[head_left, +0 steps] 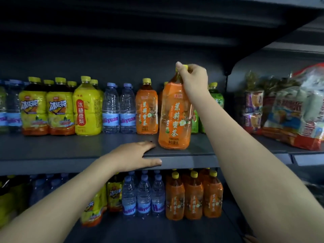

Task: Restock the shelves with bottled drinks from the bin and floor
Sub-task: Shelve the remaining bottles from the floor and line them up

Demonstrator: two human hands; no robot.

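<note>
My right hand point(193, 79) grips the yellow cap and neck of a large orange-labelled tea bottle point(175, 116), which stands at the front of the grey upper shelf point(70, 151). Behind it stands another orange tea bottle point(147, 109). My left hand point(135, 156) rests flat on the shelf's front edge, fingers straight on top and thumb along the lip, just left of the held bottle. It holds nothing.
Along the back of the upper shelf stand yellow tea bottles point(47, 109), water bottles point(119, 109) and green bottles point(216, 97). The lower shelf holds water bottles point(143, 199) and orange bottles point(193, 197). Bagged snacks point(289, 109) fill the right bay.
</note>
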